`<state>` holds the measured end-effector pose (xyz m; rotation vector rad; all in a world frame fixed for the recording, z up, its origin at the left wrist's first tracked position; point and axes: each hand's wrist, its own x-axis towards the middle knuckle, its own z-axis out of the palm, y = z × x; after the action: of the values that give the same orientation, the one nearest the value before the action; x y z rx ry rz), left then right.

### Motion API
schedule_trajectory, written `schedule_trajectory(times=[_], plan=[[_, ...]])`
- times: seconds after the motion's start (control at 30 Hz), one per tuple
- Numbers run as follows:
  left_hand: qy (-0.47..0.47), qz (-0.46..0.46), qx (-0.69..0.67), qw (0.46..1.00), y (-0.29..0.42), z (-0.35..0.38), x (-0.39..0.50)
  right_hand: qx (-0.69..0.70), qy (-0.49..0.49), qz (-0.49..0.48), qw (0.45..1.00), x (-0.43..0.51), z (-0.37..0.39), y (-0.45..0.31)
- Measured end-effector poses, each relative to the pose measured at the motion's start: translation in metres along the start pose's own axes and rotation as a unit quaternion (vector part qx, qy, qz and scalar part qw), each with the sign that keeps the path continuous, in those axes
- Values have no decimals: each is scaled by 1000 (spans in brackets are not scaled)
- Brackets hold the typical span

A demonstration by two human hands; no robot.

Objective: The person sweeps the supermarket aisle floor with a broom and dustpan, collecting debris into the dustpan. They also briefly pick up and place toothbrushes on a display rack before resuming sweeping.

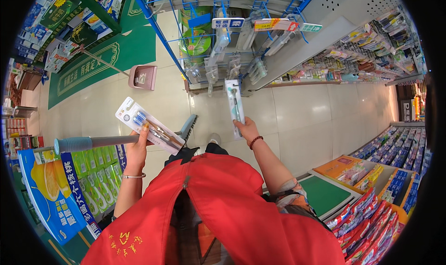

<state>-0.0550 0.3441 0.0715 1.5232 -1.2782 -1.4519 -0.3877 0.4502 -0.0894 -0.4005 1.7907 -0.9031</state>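
Note:
My left hand (140, 143) grips a blister-carded toothbrush pack (150, 125) showing blue-bristled heads and brown and grey handles. The grey pole of a broom (113, 140) with a light blue grip also passes at this hand, tucked beneath the pack; its bristled head (190, 125) is low near the floor. In my right hand (246, 128) is a narrow white toothbrush package (234, 106) with a dark-handled brush, held upright by its lower end. Ahead of both hands, a blue wire rack (167, 42) carries hanging toothbrush packs (220, 43) on hooks with price tags.
A pink long-handled dustpan (143, 77) stands on the tiled floor at left, beside a green floor mat (104, 63). Shelves of packaged goods (348, 59) run along the right. Red packets (369, 226) fill a bin at lower right. Green packages (99, 178) are at lower left.

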Motion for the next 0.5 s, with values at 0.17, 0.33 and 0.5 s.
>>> schedule_trajectory(times=[0.17,0.33,0.5], plan=[[-4,-4,9,1000,2,1,-1,29,75,-69,994,25,-2,12],[-7,2,21,1000,1,2,1,80,87,-75,990,40,4,-2],[-10,3,17,1000,2,3,2,78,91,-95,988,49,6,-19]])
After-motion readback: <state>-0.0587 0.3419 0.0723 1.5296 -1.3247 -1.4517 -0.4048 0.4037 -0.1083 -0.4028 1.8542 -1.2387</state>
